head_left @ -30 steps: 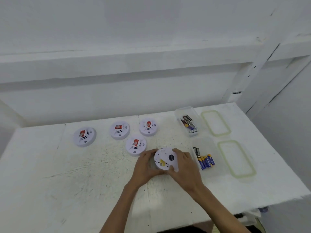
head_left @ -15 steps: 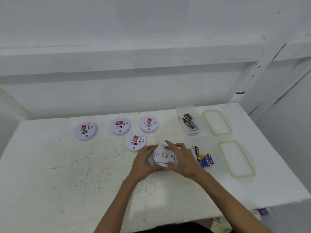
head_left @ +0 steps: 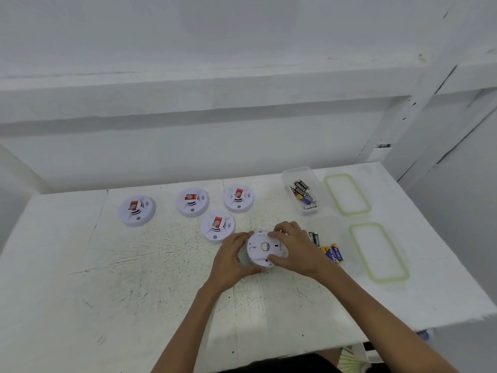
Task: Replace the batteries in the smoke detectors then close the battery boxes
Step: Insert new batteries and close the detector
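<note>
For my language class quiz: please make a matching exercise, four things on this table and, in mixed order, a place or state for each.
1. round white smoke detector
2. blue and yellow batteries
3. far clear rectangular plastic box
4. nearer clear lid with green rim

a. nearest the white table's right edge
b. gripped by left hand and right hand
c. holds dark batteries
d. just right of the right hand

Pairs: 1-b, 2-d, 3-c, 4-a

Both hands on one smoke detector (head_left: 262, 247) turned back-up on the white table (head_left: 107, 278), left hand (head_left: 233, 261) gripping its rim, right hand (head_left: 297, 251) curled over its far and near edges, four more detectors (head_left: 217, 226) beyond the left hand, blue batteries (head_left: 333, 253) just right of the right hand.
</note>
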